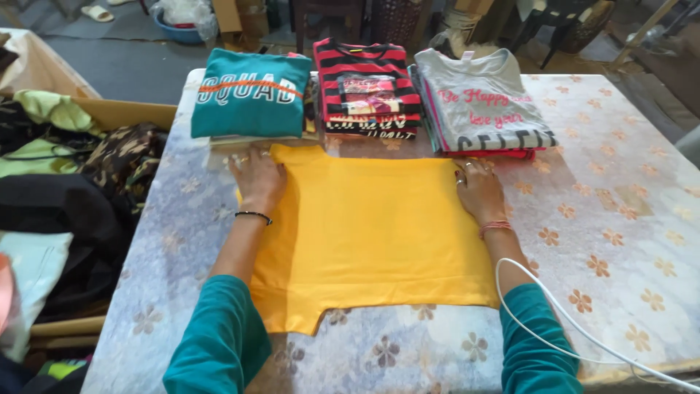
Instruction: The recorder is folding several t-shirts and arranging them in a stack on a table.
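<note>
Yellow garment [372, 233] lies spread flat on the flowered table [620, 219], just before three folded stacks. From the head camera we see our left hand [257, 179] pressing open-palmed on its left edge, and our right hand [477, 191] flat and open on its right edge, fingers spread.

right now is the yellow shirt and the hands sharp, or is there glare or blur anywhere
In the head view, the yellow shirt, left hand and right hand are sharp under soft, even light with faint shadows; the floral table cover has a mild sheen, no harsh glare; the table's edges splay outward, as from a wide lens.
</note>
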